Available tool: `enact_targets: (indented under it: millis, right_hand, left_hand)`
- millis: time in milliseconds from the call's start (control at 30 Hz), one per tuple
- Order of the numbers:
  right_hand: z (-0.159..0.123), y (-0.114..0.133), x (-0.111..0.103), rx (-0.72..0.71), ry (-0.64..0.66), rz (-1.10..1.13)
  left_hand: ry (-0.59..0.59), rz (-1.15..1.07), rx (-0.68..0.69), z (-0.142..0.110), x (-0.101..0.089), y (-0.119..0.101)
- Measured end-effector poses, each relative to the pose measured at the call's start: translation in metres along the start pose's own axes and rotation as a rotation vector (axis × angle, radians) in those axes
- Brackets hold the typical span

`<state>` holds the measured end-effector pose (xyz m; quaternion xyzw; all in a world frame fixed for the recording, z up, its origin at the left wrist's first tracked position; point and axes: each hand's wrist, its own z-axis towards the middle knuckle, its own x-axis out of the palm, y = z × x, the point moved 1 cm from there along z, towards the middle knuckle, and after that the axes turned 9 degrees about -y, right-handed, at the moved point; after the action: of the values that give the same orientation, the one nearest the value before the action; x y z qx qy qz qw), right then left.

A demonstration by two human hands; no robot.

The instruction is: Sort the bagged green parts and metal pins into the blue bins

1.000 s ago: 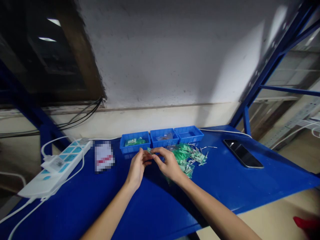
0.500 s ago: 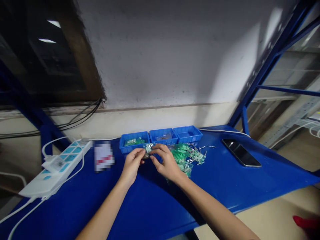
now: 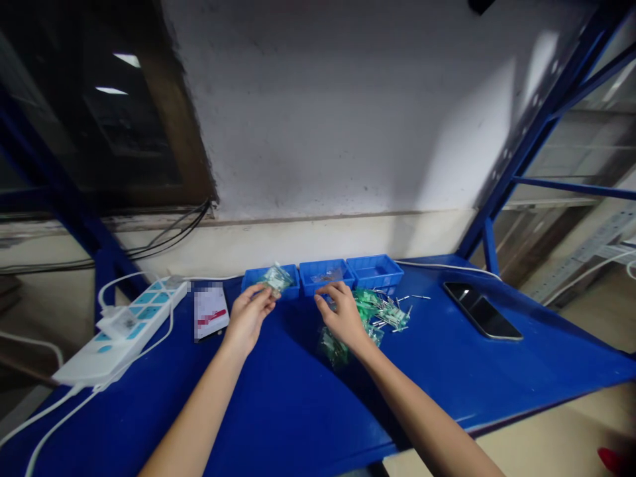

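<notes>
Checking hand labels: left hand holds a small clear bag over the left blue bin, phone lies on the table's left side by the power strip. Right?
Not quite. In the head view the phone lies on the table's right side; the power strip is on the left. The left hand does hold the small clear bag over the left blue bin.

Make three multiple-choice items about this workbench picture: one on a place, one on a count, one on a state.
1. Where does the phone lie?
A. right of the trays
B. left of the power strip
C. inside a tray

2. How many blue trays stand in the row by the wall?
A. two
B. three
C. five

3. What is the left hand doing?
A. lying flat on the table
B. pressing the power strip
C. holding a small clear bag

Answers: 1 A, it lies on the blue table to the right; 2 B, three stand side by side; 3 C, its fingers pinch the bag over the left tray.
</notes>
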<state>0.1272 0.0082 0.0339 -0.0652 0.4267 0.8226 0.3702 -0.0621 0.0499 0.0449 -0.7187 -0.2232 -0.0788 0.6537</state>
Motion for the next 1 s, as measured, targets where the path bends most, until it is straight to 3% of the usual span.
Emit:
enact_targets:
  millis: [100,167,233,333,467,667,1000]
  right_hand:
    - [-0.002,0.0,0.003,-0.002,0.031,-0.03]
    - [-0.002,-0.001,0.003,-0.004,0.057,-0.064]
    - [-0.001,-0.002,0.002,-0.001,0.085,-0.114]
    - [0.003,-0.007,-0.003,-0.01,0.148,-0.246]
    - [0.005,-0.016,-0.008,-0.007,0.258,-0.509]
    - [-0.001,-0.019,-0.005,-0.043,0.391,-0.701]
    - [0.001,-0.019,-0.003,-0.087,0.4,-0.629]
  left_hand:
    - [-0.084,-0.146,0.014,0.012,0.002,-0.015]
    - [-0.067,-0.144,0.055,0.014,0.002,-0.014]
    - [-0.033,-0.006,0.152,0.007,0.0,-0.002]
    - [-0.067,0.417,0.395,-0.014,-0.003,0.025]
    - [0.078,0.634,0.564,-0.042,0.006,0.05]
    - [0.114,0.655,0.534,-0.045,0.009,0.051]
    - [0.064,0.704,0.535,-0.039,0.003,0.046]
